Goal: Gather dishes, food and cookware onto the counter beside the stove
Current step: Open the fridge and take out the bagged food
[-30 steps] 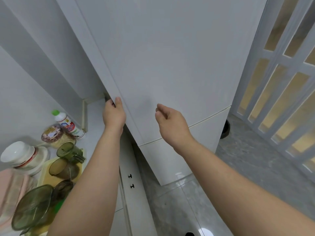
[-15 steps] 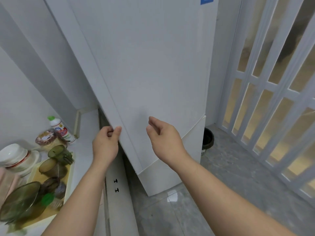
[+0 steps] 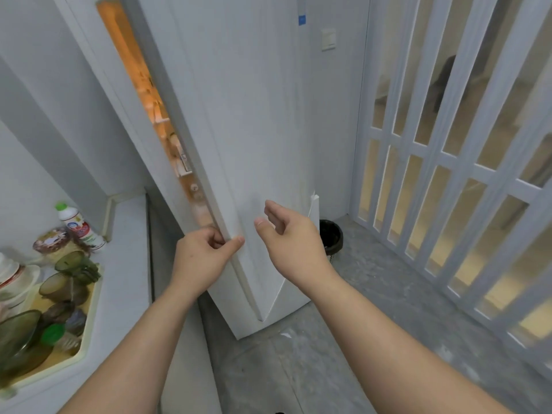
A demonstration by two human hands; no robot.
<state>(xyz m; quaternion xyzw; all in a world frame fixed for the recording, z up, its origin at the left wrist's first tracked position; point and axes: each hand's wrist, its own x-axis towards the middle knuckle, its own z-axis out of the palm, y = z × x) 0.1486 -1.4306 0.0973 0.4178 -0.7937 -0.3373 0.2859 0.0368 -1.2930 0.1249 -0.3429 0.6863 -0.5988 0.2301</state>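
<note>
Left hand (image 3: 203, 258) grips smooth white fridge door (image 3: 239, 121) edge.

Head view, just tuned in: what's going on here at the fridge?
A person's left hand has its grip on the edge of the fridge door, thumb on its front face. The door is ajar, showing a warm-lit gap with blurred shelf contents. The right hand hovers open beside the door face, holding nothing. On the counter to the left sit a tray of green glass bowls, stacked white bowls and a green-capped bottle.
</note>
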